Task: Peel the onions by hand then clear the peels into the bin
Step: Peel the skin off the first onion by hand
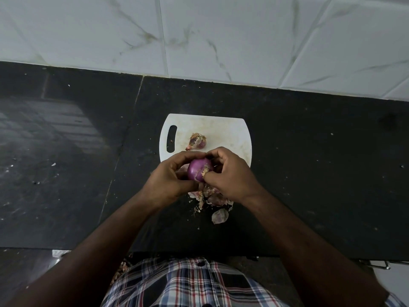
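A purple, mostly peeled onion [198, 169] is held just above the near edge of a white cutting board [223, 131]. My left hand [169, 179] cups it from the left. My right hand [230, 176] pinches the ragged root end on its right side. A second onion [197, 141], still in its dry skin, lies on the board behind my hands. A heap of loose peels [215, 201] sits on the black counter under and in front of my hands, partly hidden by them.
The black stone counter [309, 173] stretches left and right, flecked with small scraps. A white tiled wall [221, 36] rises behind it. The counter's front edge runs near my checked shirt [188, 282]. No bin is in view.
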`<move>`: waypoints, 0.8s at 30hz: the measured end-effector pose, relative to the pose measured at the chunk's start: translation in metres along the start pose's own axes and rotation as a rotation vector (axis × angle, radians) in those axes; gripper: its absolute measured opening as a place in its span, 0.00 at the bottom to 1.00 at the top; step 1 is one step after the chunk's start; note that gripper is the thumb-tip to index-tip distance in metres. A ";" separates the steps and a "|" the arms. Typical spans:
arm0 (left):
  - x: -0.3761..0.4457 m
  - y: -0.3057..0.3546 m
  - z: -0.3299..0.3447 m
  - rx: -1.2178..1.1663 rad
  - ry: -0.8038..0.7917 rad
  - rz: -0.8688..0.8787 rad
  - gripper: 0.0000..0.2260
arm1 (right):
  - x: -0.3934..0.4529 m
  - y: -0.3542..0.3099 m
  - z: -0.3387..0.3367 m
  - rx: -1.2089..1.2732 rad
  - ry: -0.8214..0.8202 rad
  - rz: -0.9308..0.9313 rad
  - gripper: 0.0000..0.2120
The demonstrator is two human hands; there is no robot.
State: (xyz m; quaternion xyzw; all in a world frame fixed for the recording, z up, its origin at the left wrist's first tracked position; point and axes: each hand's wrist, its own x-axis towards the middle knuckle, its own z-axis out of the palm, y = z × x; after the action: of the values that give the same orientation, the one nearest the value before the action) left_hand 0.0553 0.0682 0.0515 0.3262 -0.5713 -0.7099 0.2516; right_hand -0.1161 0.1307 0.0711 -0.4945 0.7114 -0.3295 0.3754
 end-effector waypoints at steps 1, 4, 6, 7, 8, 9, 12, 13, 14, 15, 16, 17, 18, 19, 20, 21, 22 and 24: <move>0.000 0.000 0.000 -0.010 0.003 0.004 0.31 | 0.000 0.000 0.000 -0.008 0.001 -0.003 0.19; -0.001 0.000 -0.001 -0.038 -0.006 0.003 0.30 | -0.001 0.000 0.001 -0.024 -0.017 -0.011 0.20; -0.001 0.000 -0.001 -0.057 -0.016 0.002 0.29 | -0.001 0.000 0.002 -0.032 -0.026 -0.009 0.20; -0.002 -0.001 -0.002 -0.073 -0.015 -0.003 0.29 | -0.001 0.000 0.002 -0.034 -0.025 -0.009 0.20; -0.002 -0.002 -0.001 -0.100 -0.008 -0.011 0.29 | -0.001 0.001 0.002 -0.032 -0.017 -0.009 0.19; -0.002 -0.003 -0.001 -0.141 -0.003 -0.024 0.28 | -0.001 0.002 0.001 -0.027 -0.004 -0.006 0.20; -0.002 -0.004 -0.001 -0.234 -0.020 -0.062 0.28 | -0.001 0.003 -0.002 -0.011 -0.009 0.002 0.22; -0.003 -0.006 -0.002 -0.269 -0.029 -0.079 0.29 | -0.001 0.004 -0.003 0.006 -0.025 0.008 0.22; -0.003 -0.006 -0.004 -0.321 -0.038 -0.105 0.28 | 0.000 0.005 -0.005 0.039 -0.039 0.019 0.21; -0.003 -0.007 -0.005 -0.383 -0.050 -0.133 0.28 | 0.001 0.006 -0.007 0.087 -0.048 0.037 0.20; -0.003 -0.008 -0.006 -0.438 -0.060 -0.155 0.27 | 0.002 0.007 -0.008 0.142 -0.048 0.059 0.19; -0.003 -0.009 -0.007 -0.474 -0.064 -0.171 0.28 | 0.002 0.007 -0.009 0.202 -0.042 0.076 0.19; -0.003 -0.009 -0.008 -0.487 -0.061 -0.186 0.30 | 0.001 0.006 -0.009 0.267 -0.038 0.090 0.19; -0.003 -0.008 -0.007 -0.484 -0.048 -0.201 0.31 | -0.001 0.005 -0.009 0.335 -0.037 0.098 0.20; -0.003 -0.007 -0.006 -0.465 -0.028 -0.214 0.33 | -0.002 0.004 -0.008 0.393 -0.037 0.095 0.20; -0.003 -0.006 -0.005 -0.435 -0.005 -0.221 0.33 | -0.004 0.004 -0.007 0.427 -0.030 0.086 0.20; -0.003 -0.004 -0.004 -0.407 0.014 -0.223 0.33 | -0.005 0.003 -0.005 0.435 -0.014 0.071 0.20; -0.003 -0.004 -0.002 -0.404 0.039 -0.221 0.32 | -0.006 0.001 -0.002 0.383 0.040 0.036 0.18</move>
State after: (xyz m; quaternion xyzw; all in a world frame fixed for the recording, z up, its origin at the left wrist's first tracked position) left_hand 0.0586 0.0703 0.0476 0.3433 -0.3734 -0.8266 0.2436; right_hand -0.1166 0.1373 0.0726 -0.3946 0.6517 -0.4620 0.4540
